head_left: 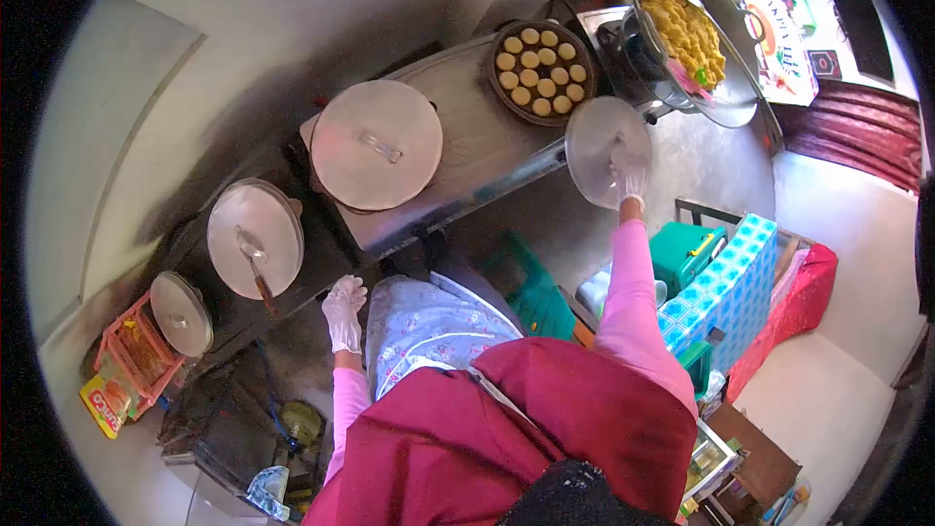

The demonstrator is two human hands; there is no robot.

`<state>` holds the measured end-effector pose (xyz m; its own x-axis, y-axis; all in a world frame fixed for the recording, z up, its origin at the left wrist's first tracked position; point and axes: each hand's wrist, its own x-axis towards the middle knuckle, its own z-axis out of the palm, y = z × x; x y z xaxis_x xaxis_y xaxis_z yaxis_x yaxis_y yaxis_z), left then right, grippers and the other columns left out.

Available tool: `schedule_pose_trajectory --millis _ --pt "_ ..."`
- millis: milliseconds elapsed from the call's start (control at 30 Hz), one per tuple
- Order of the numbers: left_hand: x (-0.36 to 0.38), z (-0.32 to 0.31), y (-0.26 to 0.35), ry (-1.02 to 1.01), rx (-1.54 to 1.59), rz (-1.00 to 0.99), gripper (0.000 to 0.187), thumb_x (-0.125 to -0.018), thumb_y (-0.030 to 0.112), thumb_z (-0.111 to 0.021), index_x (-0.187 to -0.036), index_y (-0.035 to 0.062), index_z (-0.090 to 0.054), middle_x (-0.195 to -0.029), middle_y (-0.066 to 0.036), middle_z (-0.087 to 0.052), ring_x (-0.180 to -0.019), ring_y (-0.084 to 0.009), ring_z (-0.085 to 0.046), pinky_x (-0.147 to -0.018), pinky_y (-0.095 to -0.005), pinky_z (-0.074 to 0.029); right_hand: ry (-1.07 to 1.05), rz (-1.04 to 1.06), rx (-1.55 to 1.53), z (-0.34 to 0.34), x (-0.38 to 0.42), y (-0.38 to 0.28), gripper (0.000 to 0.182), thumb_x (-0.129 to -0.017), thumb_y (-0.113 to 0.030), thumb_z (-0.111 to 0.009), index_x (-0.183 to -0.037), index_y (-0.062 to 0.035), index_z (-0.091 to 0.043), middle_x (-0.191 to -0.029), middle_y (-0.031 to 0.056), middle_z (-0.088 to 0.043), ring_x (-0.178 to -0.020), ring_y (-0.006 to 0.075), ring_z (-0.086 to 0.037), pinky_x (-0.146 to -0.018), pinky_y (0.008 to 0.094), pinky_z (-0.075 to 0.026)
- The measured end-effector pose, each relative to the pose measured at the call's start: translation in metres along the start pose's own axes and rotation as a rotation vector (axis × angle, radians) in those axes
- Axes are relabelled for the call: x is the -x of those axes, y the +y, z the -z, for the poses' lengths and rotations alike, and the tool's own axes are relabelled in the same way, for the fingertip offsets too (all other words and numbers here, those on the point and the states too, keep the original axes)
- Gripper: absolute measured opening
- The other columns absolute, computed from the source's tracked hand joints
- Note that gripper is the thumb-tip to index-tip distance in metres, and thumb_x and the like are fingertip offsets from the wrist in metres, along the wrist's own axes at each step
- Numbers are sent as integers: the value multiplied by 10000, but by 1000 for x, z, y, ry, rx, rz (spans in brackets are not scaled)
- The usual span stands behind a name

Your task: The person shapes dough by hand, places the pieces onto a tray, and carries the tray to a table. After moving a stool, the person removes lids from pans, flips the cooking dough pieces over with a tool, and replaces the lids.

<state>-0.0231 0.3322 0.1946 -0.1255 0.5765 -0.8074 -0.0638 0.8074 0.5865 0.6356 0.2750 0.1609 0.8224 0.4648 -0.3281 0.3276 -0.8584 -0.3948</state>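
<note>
My right hand (629, 173), in a clear plastic glove, grips the handle of a round metal lid (592, 151). The lid is held out over the counter's front edge, just below the round pan (498, 81). Several small pale round cakes (529, 59) lie uncovered in that pan. My left hand (344, 310), gloved too, hangs low in front of the counter, beside my patterned apron (429, 321). Its fingers are loosely curled and I see nothing in them. Nearest to it is a spatula (255, 268) resting on a second lid (234, 239).
Another large lid (341, 161) covers a pan on the metal counter (472, 136). A big wok (745, 102) of yellow mash (682, 34) stands at the upper right. At the left are a small lid (180, 317) and an orange basket (122, 336). A green box (682, 251) stands right of me.
</note>
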Motion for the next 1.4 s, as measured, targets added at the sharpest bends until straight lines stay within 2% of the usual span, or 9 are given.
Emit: schedule_pose_trajectory --millis 133,333,400,700,833,933,1200,1333,1400 --pt "1 -11 2 -40 24 -17 306 -905 272 -599 -1077 20 -620 -939 -92 -686 -734 -143 -636 -650 -264 -500 260 285 664 11 -10 55 199 -778 -285 -615 -759 -99 -682 -743 121 -666 -664 311 -629 -621 439 -497" --pt "11 -19 9 35 7 -56 322 -889 267 -638 -1072 2 -628 -926 -78 -679 -725 -124 -628 -647 -242 -493 308 326 214 19 56 -115 379 -798 -376 -624 -715 -8 -657 -738 215 -640 -686 363 -625 -667 453 -491" --pt "7 -13 4 104 -25 -103 324 -890 284 -628 -1056 5 -640 -923 -67 -679 -738 -127 -627 -644 -241 -490 207 644 -52 -24 76 -156 332 -811 -340 -607 -732 -22 -659 -748 208 -636 -718 358 -624 -677 443 -487" --pt "6 42 54 902 -1008 -733 510 -780 146 -685 -1228 -57 -548 -1165 -269 -580 -1040 -397 -549 -896 -443 -435 -200 1149 2 -173 273 -355 301 -784 -356 -627 -771 -55 -630 -803 173 -638 -779 353 -630 -687 454 -483" --pt "-37 77 44 995 -1072 -667 476 -735 194 -725 -1140 -17 -592 -1136 -242 -582 -1047 -385 -537 -869 -451 -443 -274 1193 -42 -215 313 -387 307 -791 -350 -608 -794 -43 -622 -802 187 -636 -766 374 -627 -685 462 -483" --pt "-42 92 53 969 -991 -537 430 -739 202 -719 -1086 -26 -604 -1127 -225 -590 -1029 -379 -551 -835 -444 -468 -364 1151 116 -233 326 -394 314 -780 -347 -606 -854 -42 -615 -888 181 -642 -842 363 -626 -738 458 -473" --pt "-56 140 59 682 -850 -508 394 -808 255 -574 -1146 69 -654 -913 -262 -625 -871 -412 -590 -796 -462 -448 16 1511 200 -284 323 -338 446 -811 -277 -549 -1174 -19 -575 -1153 198 -574 -1128 331 -522 -950 534 -383" --pt "3 104 92 629 -661 -679 275 -857 201 -626 -1017 -18 -676 -838 -188 -644 -794 -302 -619 -725 -410 -473 77 1378 686 -205 407 -359 430 -772 -284 -587 -1117 -32 -627 -1045 164 -640 -919 354 -621 -816 475 -483" --pt "31 47 108 413 -425 -913 192 -832 89 -647 -1003 6 -677 -810 -126 -632 -751 -218 -595 -699 -361 -475 -712 962 -143 -199 420 -359 325 -782 -315 -622 -1018 -96 -666 -897 107 -672 -770 330 -636 -702 430 -497"
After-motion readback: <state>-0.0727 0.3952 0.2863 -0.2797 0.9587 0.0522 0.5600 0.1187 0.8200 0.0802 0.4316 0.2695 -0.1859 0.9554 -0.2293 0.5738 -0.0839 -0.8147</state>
